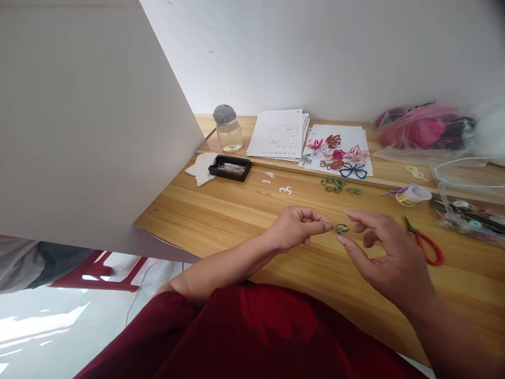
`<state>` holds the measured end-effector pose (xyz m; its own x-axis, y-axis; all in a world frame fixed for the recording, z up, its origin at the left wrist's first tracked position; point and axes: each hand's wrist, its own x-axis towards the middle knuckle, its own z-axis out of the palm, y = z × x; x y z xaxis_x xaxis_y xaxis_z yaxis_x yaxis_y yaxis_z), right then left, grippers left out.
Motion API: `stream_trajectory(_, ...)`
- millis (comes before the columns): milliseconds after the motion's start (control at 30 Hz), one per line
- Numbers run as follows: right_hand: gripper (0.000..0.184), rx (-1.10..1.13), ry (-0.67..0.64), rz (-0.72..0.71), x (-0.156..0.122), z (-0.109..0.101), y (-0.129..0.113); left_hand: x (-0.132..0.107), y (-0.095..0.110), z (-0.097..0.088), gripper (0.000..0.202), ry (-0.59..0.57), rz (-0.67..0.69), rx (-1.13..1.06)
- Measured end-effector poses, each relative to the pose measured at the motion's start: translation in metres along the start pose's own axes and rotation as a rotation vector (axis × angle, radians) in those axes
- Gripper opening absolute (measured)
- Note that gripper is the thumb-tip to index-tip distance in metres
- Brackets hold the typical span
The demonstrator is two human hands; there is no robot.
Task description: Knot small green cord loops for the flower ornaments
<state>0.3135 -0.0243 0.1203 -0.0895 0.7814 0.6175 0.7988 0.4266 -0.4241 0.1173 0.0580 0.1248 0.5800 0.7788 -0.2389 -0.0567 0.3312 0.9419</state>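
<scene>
While the left hand (298, 227) is curled shut, thumb and forefinger pinched just beside a small green coiled loop (342, 228), the right hand (389, 252) is loosely open, its thumb and forefinger spread about that loop above the wooden surface (221, 210).

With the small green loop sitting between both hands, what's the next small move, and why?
Probably pinch the green loop with the right hand. Its thumb and forefinger are spread open just either side of the loop without gripping it, while the left hand is already pinched shut at the loop's other edge, so a second grip looks due.
</scene>
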Motion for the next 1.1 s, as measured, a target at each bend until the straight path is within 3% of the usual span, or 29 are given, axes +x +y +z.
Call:
stream_trajectory(100,0.048,-0.152,0.009,-0.337,0.012,-0.012,0.006,-0.003,0.006,-0.002,0.04,-0.026,-0.105,-0.038)
stream_trajectory(200,0.048,-0.175,-0.021,-0.483,0.019,-0.017,0.009,-0.006,0.007,-0.002,0.038,-0.044,-0.114,-0.042)
stream_trajectory(400,0.045,-0.214,-0.018,-0.611,0.021,-0.018,0.009,-0.011,0.008,-0.002,0.043,-0.048,-0.081,-0.018)
stream_trajectory(600,0.04,-0.166,-0.001,-0.595,0.021,-0.015,0.01,-0.013,0.008,-0.003,0.044,-0.085,-0.01,0.003)
stream_trajectory(667,0.03,-0.064,0.0,-0.449,0.019,-0.013,0.004,-0.015,0.008,-0.002,0.045,-0.087,0.032,0.027)
stream_trajectory(733,0.008,0.15,-0.045,-0.075,0.018,-0.01,-0.008,-0.017,0.007,0.0,0.046,-0.076,0.079,0.076)
stream_trajectory(767,0.01,0.313,-0.109,0.188,0.018,-0.009,-0.014,-0.019,0.006,0.001,0.047,-0.064,0.109,0.112)
stream_trajectory(833,0.034,0.712,-0.296,0.715,0.018,-0.006,-0.026,-0.021,0.006,0.001,0.046,-0.028,0.174,0.186)
stream_trajectory(867,0.042,0.884,-0.377,0.912,0.018,-0.005,-0.031,-0.022,0.006,0.002,0.046,-0.012,0.199,0.211)
stream_trajectory(933,0.049,1.027,-0.455,1.074,0.017,-0.005,-0.035,-0.022,0.007,0.001,0.046,-0.004,0.2,0.214)
stream_trajectory(1000,0.043,0.849,-0.385,0.925,0.016,-0.006,-0.032,-0.022,0.01,-0.001,0.046,-0.022,0.142,0.158)
stream_trajectory(1100,0.031,0.293,-0.162,0.313,0.016,-0.011,-0.018,-0.019,0.012,-0.005,0.046,-0.055,0.039,0.034)
